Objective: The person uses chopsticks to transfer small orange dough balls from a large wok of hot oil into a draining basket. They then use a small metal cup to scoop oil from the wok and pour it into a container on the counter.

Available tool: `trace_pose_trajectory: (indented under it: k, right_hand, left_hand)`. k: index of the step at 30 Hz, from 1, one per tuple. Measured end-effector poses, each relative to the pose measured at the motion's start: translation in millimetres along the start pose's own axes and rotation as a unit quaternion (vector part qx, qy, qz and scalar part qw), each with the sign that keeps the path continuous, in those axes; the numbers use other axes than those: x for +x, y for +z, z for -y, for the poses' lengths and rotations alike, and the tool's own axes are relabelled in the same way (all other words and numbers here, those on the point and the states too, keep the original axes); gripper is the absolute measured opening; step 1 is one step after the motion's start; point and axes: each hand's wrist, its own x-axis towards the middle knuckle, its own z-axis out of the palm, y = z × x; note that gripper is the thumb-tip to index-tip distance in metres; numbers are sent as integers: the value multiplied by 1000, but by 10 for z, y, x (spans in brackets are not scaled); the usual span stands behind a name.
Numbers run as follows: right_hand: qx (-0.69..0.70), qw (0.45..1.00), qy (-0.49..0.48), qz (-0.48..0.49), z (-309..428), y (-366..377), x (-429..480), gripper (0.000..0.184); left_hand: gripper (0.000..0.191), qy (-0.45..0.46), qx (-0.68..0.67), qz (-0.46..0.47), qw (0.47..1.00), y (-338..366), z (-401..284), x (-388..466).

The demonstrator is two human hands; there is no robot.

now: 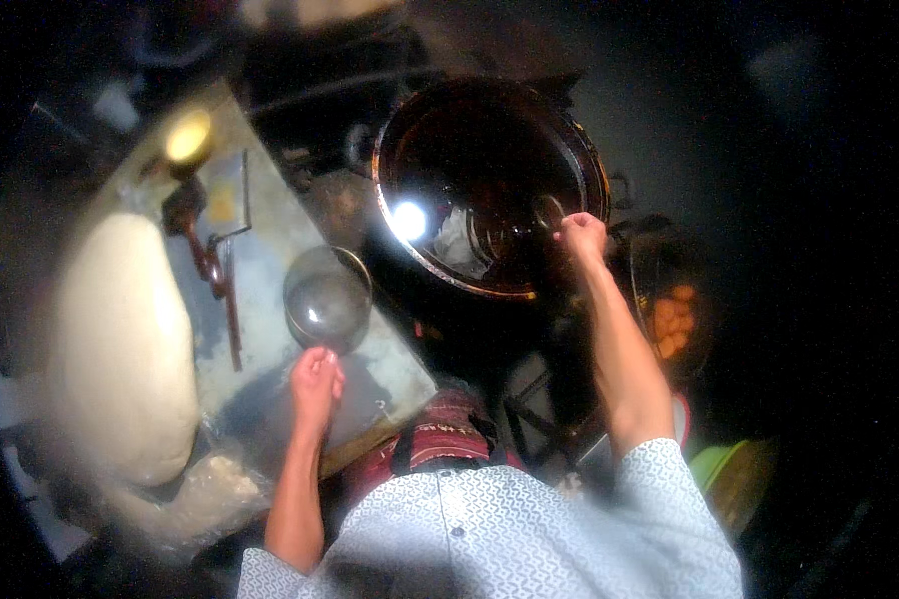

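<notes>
My right hand (584,236) is over the right side of a large, dark round pan (487,157) holding dark liquid. Its fingers are curled, and a faint thin loop shows by the fingertips; whether they hold anything is too blurred to tell. Closer to my body, my left hand (317,382) has bent fingers at the near edge of a round metal bowl (330,296). I cannot tell whether it grips the rim. To the left, a large smooth slab of pale dough (123,352) lies on the table (266,202).
A dark-handled tool (202,254), a thin dark rod (232,314) and a yellow-filled cup (187,138) are on the table. Clear plastic wrap (210,494) lies near the dough. Orange-brown round pieces (674,322) sit at right, above a green-rimmed container (719,472).
</notes>
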Motion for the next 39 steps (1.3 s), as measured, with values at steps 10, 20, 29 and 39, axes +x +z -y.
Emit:
trace_pose_trajectory:
  k: [10,20,29,39]
  right_hand:
    - [-86,995,-47,-4,88,36,-185,11]
    - [-146,984,-105,-6,-351,-35,165,11]
    - [-156,983,-99,-7,-320,186,-45,12]
    - [-171,979,-107,-17,-441,210,9,9]
  left_hand:
    - [9,4,-44,-1,999,-117,254,42]
    - [6,39,-33,25,998,-213,341,-6]
    - [6,29,-26,17,999,-303,340,-43]
    - [6,34,-12,20,999,-269,361,-13]
